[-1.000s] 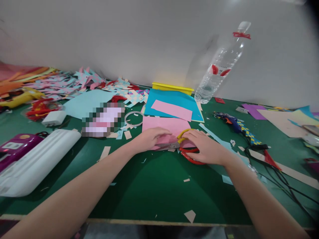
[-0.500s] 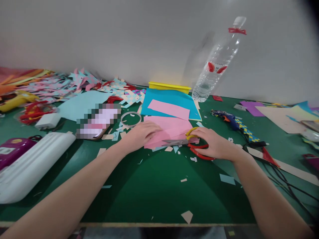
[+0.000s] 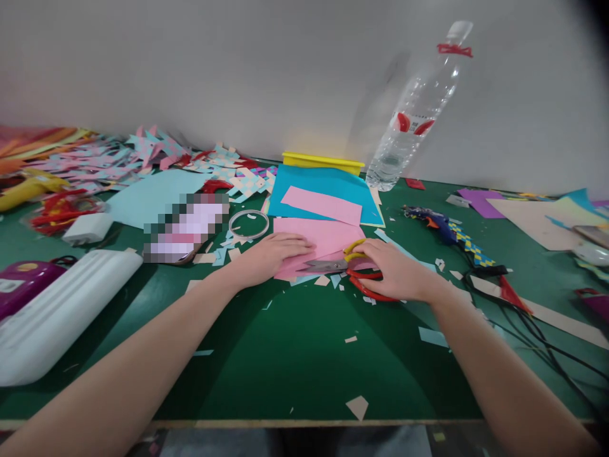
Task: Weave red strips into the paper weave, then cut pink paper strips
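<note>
My left hand lies flat with its fingers stretched out on a sheet of pink paper, pressing it against the green table. In my right hand is a pair of scissors, gripped by its red and yellow handles. The grey blades point left toward my left fingertips, along the near edge of the pink paper. Behind that sheet a pink paper strip rests on blue paper.
A tilted water bottle leans on the wall. On the left are a phone, tape ring, white long case and woven paper pieces. To the right lie cables and a woven blue-yellow piece. Paper scraps litter the table.
My right hand and the scissors have shifted left, deeper over the pink paper. My left hand stays on the paper, its fingers a little farther right.
</note>
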Demonstrator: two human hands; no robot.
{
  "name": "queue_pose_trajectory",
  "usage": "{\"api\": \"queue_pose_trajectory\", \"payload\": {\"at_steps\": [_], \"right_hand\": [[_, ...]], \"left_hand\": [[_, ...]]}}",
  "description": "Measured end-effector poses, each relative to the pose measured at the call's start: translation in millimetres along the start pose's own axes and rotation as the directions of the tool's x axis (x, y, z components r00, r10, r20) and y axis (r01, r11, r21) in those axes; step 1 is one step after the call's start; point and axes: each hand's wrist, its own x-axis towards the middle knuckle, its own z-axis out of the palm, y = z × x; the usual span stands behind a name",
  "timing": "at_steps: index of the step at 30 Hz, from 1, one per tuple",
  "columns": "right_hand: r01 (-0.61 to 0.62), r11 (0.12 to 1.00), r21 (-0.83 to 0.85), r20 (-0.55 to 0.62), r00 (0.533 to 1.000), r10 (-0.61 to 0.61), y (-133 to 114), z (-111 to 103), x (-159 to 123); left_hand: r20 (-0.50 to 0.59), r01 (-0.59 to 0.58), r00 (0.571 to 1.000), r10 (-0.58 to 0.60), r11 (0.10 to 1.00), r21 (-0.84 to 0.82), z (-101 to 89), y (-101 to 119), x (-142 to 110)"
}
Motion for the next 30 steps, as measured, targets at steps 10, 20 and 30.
{"api": "queue_pose_trajectory", "payload": {"at_steps": [10, 20, 30], "right_hand": [[0.005, 1.0, -0.021, -0.034, 0.999, -0.005, -18, 3, 8], [0.07, 0.998, -0.006, 0.027, 0.997, -0.07, -11, 0, 9], [0.02, 0.998, -0.058, -0.006, 1.0, -0.021, -15, -12, -4]], "left_hand": [[-0.019, 0.028, 0.999, -0.028, 0.999, -0.036, -0.5, -2, 3], [0.005, -0.01, 1.0, 0.01, 1.0, -0.003, 1.7, -8, 0], [-0.04, 0.076, 0.997, -0.07, 0.98, 0.183, 13.7, 14, 2]]}}
